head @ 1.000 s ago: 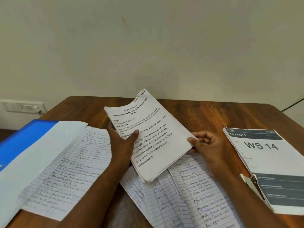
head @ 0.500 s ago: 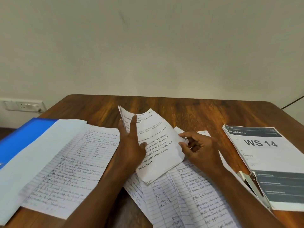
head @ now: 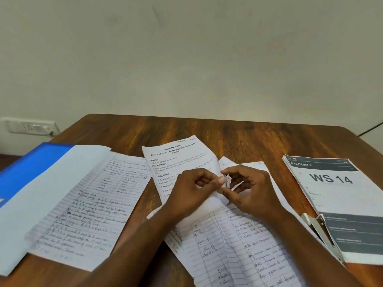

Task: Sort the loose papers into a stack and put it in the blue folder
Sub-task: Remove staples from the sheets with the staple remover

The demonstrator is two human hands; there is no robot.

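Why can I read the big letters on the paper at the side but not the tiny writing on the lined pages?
In the head view, the WS 14 sheet has big bold print that stays sharp; the handwritten lined pages are small and a bit blurry; the wide lens bends the table edges; the light is soft, without glare.

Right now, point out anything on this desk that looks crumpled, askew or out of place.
The printed white task sheet lies skewed, its right edge crumpled where both hands pinch it. Lined handwritten pages beneath fan out unaligned, overlapping at angles.
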